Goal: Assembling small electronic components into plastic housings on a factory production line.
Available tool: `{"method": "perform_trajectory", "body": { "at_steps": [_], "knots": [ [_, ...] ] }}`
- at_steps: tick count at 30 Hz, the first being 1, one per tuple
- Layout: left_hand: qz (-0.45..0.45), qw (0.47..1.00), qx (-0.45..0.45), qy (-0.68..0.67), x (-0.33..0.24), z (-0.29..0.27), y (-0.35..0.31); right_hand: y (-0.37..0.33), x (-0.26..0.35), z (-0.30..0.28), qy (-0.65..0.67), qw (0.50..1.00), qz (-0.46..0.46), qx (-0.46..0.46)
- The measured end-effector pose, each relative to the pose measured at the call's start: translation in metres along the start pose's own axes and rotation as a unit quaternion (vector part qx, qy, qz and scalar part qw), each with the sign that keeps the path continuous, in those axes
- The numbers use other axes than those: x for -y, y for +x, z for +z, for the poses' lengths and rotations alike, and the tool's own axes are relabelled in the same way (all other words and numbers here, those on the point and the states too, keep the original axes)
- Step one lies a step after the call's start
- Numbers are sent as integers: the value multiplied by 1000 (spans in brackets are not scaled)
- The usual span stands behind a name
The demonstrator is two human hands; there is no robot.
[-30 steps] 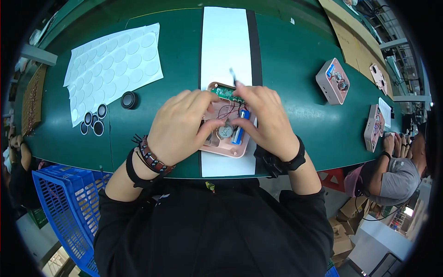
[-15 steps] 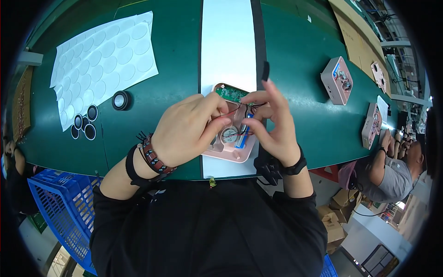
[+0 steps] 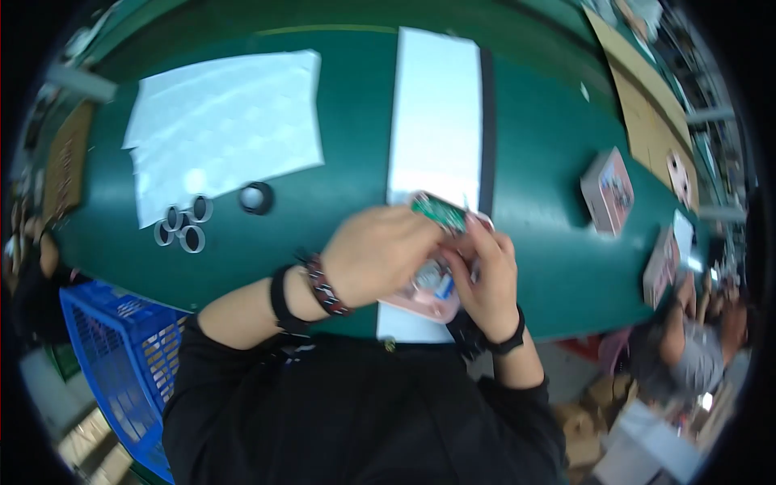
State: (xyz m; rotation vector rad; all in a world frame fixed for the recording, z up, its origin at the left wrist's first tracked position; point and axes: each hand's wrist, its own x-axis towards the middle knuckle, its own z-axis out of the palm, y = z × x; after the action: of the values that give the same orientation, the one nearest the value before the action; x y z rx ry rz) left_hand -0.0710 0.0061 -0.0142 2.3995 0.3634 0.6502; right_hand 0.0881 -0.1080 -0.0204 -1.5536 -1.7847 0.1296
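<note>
A pink plastic housing (image 3: 429, 311) lies slightly turned on the white strip, open side up. In it are a green circuit board (image 3: 439, 212) at the far end, a silver round part (image 3: 428, 276) and a blue part (image 3: 444, 285). My left hand (image 3: 380, 252) reaches over the housing's left side with its fingers closed in a pinch. From the right, my right hand (image 3: 491, 279) bends thumb and fingers together over the housing, close to the left fingertips. Blur and the hands hide what lies between the fingers; thin wires show there only in the earlier picture.
A white sheet of round stickers (image 3: 226, 113) lies at the left, with several black rings (image 3: 192, 238) and a black round part (image 3: 256, 197) near it. Pink housings (image 3: 608, 194) stand at the right. A blue crate (image 3: 121, 347) is below the table's left edge. Co-workers sit at both sides.
The whole view has shifted and blurred, so the table appears lower and further right. My right hand's raised, spread fingers have come down and closed in beside the left fingertips.
</note>
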Motion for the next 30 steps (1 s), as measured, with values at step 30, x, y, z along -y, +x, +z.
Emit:
{"method": "perform_trajectory", "body": {
  "at_steps": [30],
  "knots": [
    [-15,1000,-7,7,3,2,-1,16,-5,-14,138,983,114,51]
  ]
}}
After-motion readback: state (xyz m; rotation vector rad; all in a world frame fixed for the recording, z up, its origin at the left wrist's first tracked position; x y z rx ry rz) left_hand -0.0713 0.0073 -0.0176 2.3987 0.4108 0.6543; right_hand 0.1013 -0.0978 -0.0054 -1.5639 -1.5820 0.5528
